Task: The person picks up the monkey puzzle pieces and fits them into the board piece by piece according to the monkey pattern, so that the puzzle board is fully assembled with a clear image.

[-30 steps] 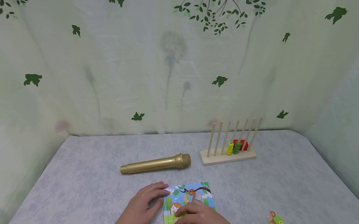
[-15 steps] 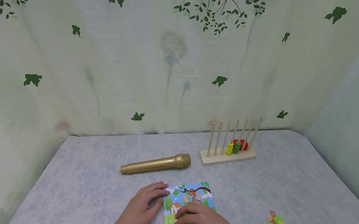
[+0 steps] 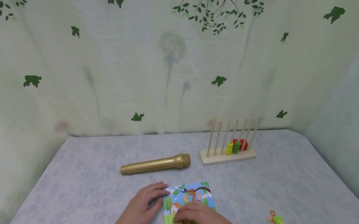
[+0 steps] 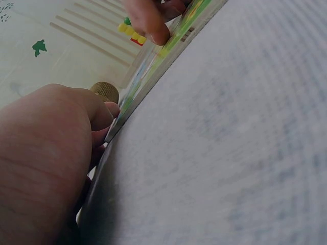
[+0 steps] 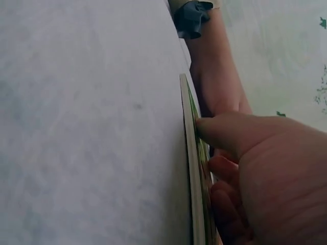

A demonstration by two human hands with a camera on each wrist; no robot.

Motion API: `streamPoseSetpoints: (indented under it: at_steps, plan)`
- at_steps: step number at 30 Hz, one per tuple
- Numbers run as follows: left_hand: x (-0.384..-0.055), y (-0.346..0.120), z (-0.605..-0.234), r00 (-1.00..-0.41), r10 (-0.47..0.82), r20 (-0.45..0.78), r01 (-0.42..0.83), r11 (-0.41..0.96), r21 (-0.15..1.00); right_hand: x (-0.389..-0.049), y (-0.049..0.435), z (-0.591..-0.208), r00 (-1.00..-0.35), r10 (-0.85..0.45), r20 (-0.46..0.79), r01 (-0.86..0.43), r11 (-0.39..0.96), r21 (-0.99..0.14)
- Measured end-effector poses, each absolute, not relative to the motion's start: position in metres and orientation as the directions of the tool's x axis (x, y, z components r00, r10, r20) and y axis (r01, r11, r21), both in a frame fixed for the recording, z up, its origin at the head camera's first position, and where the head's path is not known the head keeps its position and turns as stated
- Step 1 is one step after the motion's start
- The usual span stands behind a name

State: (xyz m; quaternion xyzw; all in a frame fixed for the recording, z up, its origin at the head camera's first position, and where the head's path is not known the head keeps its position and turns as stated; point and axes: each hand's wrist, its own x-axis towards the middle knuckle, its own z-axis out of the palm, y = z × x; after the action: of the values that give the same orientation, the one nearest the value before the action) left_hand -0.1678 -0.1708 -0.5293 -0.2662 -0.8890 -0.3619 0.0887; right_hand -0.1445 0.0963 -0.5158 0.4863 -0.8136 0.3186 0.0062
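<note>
A jigsaw puzzle board (image 3: 171, 223), printed with a house, a branch and green grass, lies flat near the table's front. My left hand (image 3: 143, 208) rests by its upper left edge, fingers loosely extended, fingertips on the corner. In the left wrist view the left thumb (image 4: 110, 109) touches the board's edge. Over the lower middle of the board is my right hand (image 3: 206, 220), its bent fingers and thumb resting on the printed face and hiding part of it. The right wrist view shows the right thumb (image 5: 212, 127) against the board's surface.
Loose puzzle pieces (image 3: 276, 222) with animal pictures lie to the right, cut off by the frame. Behind the board is a gold microphone (image 3: 155, 164). A wooden peg stand (image 3: 228, 156) with yellow, green and red pieces stands at back right. A patterned curtain (image 3: 148, 74) surrounds the table.
The lower left part of the picture, raised and shifted a second ago, now sits inside the board's frame. My right fingers and thumb have shifted slightly; the left hand has kept its place.
</note>
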Motion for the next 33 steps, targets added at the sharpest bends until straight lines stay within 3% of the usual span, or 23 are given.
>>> streamPoseSetpoints:
  at_steps: [5,10,19,27,33]
  plan:
    - [-0.168,-0.169,-0.532,-0.844,0.412,0.342,0.534,0.591,0.605,-0.143,0.105,-0.508,-0.612,-0.774,0.163,-0.643,0.367,-0.672]
    - [-0.170,-0.166,-0.535,-0.843,0.413,0.345,0.537,0.593,0.600,-0.145,0.112,-0.502,-0.645,-0.753,0.131,-0.552,0.340,-0.761]
    - [-0.170,-0.167,-0.531,-0.851,0.408,0.331,0.523,0.607,0.598,-0.144,0.127,-0.491,-0.672,-0.724,0.156,-0.563,0.363,-0.743]
    - [-0.168,-0.169,-0.529,-0.858,0.397,0.325,0.512,0.616,0.599,-0.140,0.140,-0.484,-0.753,-0.658,0.005,-0.425,0.480,-0.768]
    - [-0.167,-0.171,-0.529,-0.861,0.403,0.311,0.506,0.610,0.610,-0.136,0.151,-0.483,-0.774,-0.633,0.010,-0.417,0.498,-0.760]
